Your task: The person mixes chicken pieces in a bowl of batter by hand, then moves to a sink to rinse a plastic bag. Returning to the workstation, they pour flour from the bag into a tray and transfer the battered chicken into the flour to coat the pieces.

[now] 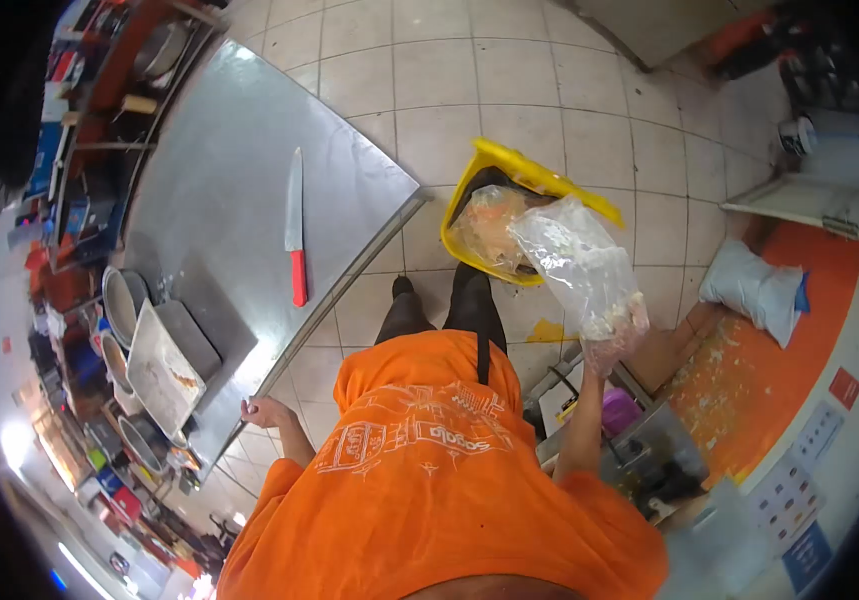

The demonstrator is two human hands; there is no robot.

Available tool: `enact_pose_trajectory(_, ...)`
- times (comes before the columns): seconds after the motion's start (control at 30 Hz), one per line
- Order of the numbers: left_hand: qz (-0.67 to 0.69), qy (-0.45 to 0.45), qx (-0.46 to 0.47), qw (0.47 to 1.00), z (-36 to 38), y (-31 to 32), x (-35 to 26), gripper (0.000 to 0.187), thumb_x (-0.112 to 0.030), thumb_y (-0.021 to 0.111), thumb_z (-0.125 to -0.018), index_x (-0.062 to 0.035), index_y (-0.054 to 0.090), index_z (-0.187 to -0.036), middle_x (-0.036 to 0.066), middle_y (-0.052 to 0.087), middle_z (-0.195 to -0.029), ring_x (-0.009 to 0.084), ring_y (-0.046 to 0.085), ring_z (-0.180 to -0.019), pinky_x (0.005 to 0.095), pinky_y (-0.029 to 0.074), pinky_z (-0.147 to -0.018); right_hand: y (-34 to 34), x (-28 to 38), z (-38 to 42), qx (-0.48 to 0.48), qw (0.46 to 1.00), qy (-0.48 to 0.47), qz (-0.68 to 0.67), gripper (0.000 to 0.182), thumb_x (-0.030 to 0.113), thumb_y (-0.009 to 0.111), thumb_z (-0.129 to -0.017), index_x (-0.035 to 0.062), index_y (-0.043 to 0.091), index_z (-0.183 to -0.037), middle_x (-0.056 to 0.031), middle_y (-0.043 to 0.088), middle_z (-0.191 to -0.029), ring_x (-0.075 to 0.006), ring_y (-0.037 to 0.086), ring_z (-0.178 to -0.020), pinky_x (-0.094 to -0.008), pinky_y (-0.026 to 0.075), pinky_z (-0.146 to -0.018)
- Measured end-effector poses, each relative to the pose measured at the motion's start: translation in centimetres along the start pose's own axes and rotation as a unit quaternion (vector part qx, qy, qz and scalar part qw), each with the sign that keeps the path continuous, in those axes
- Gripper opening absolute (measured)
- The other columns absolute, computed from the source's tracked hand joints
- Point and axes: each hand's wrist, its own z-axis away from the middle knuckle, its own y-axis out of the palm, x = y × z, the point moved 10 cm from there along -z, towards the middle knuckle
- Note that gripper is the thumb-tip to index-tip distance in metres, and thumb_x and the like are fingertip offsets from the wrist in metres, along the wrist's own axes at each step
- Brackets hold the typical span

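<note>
My right hand (604, 357) is closed around the lower end of a clear plastic bag (581, 262) with pale scraps inside it. The bag stretches up and to the left, its far end over a yellow bin (447, 228). Inside the bin lies another clear bag (489, 222) with orange-tinted contents, on a dark liner. My left hand (267, 411) is beside the edge of the metal table (239, 130), its fingers curled and nothing visible in them. A knife (296, 230) with a red handle rests on that table, away from both hands.
A metal tray (157, 368) and several pans stand at the table's left edge. At the right, a pale stuffed bag (752, 290) lies on an orange surface (739, 385) strewn with scraps. A machine-like metal box (664, 455) stands beside my right arm. Tiled floor (429, 75) lies ahead.
</note>
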Motion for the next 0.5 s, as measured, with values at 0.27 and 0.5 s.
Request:
enact_pose_trajectory(0.27, -0.061, -0.092, -0.001, 0.994, 2.2, -12.5, 8.5, 0.036, -0.016, 0.049, -0.085, -0.0087, 0.047, -0.12, 0.009, 0.053, -0.079, 0.0203, 0.052, -0.057, 0.031, 0.045, -0.047, 19.2, -8.0, 6.1, 0.26, 0.962, -0.08, -0.034, 0.035, 0.011, 0.063, -0.081, 0.0038, 0.057, -0.114, -0.0177, 0.054, -0.12, -0.0382, 0.051, -0.111, -0.043, 0.043, -0.091)
enact_pose_trajectory(0.5, -0.04, -0.194, -0.003, 0.98, 6.2, -22.0, 18.0, 0.034, -0.014, 0.052, -0.086, -0.0115, 0.046, -0.119, 0.008, 0.052, -0.077, 0.0171, 0.052, -0.056, 0.0283, 0.043, -0.043, 28.0, -11.5, 14.9, 0.54, 0.802, -0.043, 0.252, 0.063, 0.022, 0.059, -0.082, 0.0124, 0.036, -0.139, -0.0133, 0.026, -0.15, -0.0325, 0.033, -0.134, -0.0449, 0.027, -0.11)
